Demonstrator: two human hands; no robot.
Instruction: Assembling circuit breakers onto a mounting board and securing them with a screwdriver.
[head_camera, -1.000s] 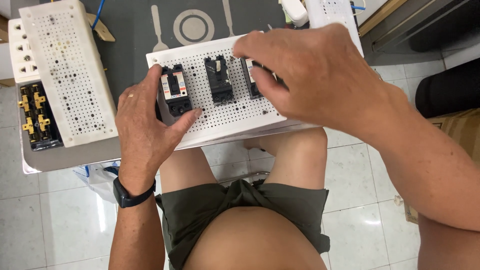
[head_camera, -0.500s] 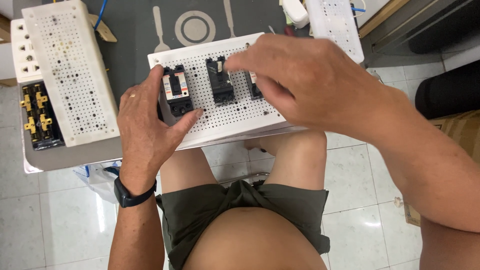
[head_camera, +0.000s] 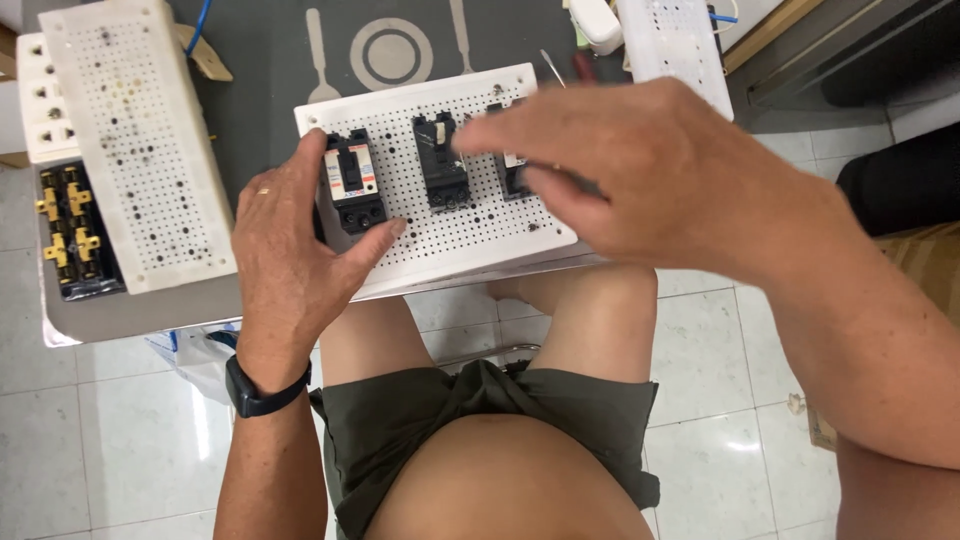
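The left hand (head_camera: 290, 265) lies flat and open on the white perforated board (head_camera: 470, 225) at the tabletop (head_camera: 260, 60) edge, thumb beside the left black breaker (head_camera: 354, 182), while the right hand (head_camera: 640, 170), fingers loosely spread and holding nothing, hovers over the right breaker (head_camera: 512, 175), near the middle breaker (head_camera: 440, 160).

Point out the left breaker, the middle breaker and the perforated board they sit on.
left breaker (head_camera: 354, 182), head view, front face.
middle breaker (head_camera: 441, 160), head view, black body.
perforated board (head_camera: 470, 225), head view, bare stretch below the breakers.
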